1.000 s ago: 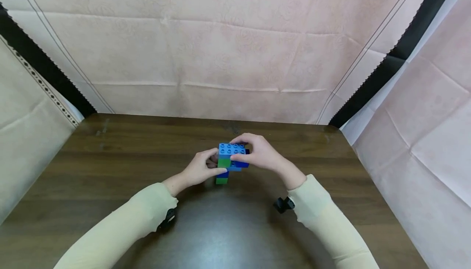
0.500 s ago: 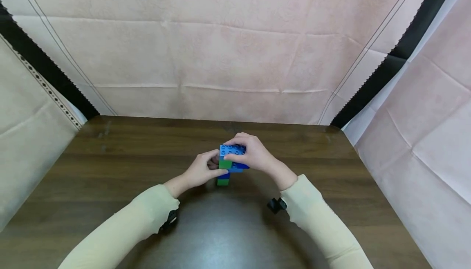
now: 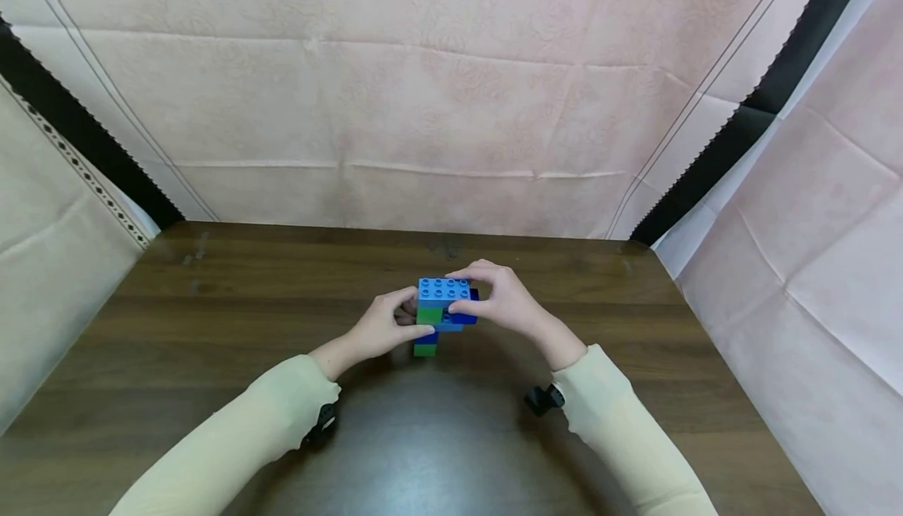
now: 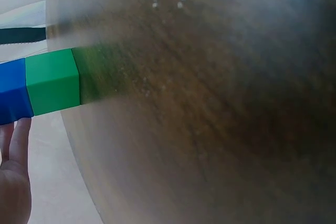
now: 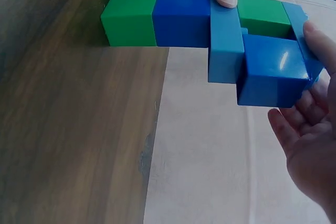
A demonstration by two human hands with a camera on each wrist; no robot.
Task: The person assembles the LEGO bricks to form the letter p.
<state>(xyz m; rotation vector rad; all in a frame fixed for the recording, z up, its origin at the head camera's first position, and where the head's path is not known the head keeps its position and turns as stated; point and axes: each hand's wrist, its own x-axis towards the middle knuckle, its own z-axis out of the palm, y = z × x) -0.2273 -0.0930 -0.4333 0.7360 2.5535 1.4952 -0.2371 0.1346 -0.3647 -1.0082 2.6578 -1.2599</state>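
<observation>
A stack of toy building bricks stands upright on the table, with a green brick lowest and a dark blue brick on it. Above them is a light blue brick, which carries a green brick and, beside it, a second dark blue brick. A studded light blue brick tops the stack. My left hand grips the stack's left side, thumb across the front near the middle. With thumb in front and fingers behind, my right hand pinches the top brick's right end.
The brown wooden table ends at a far edge just behind the stack. Pale cloth walls rise behind and at both sides. A small black device sits at the right wrist.
My right hand slid left over the top brick half a second ago, then moved back right to its end. The left hand and stack look nearly unmoved.
</observation>
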